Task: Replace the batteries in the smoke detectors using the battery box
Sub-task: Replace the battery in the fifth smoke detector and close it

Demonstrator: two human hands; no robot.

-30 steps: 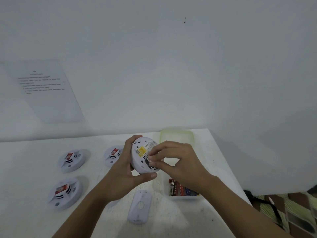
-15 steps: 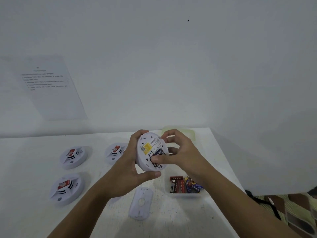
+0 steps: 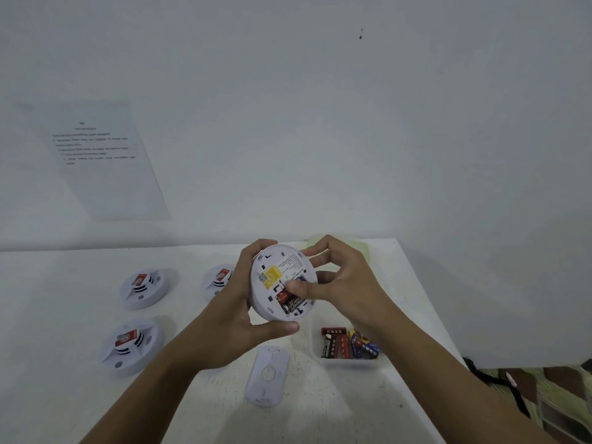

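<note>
At left of the frame, three detectors (image 3: 143,288) lie on the table (image 3: 48,363). At centre, the left hand (image 3: 237,318) grips a fourth, raised detector (image 3: 283,282); the right hand (image 3: 339,283) thumbs its battery (image 3: 290,301). A cover (image 3: 267,374) lies below, the box (image 3: 350,347) lower right.
</note>
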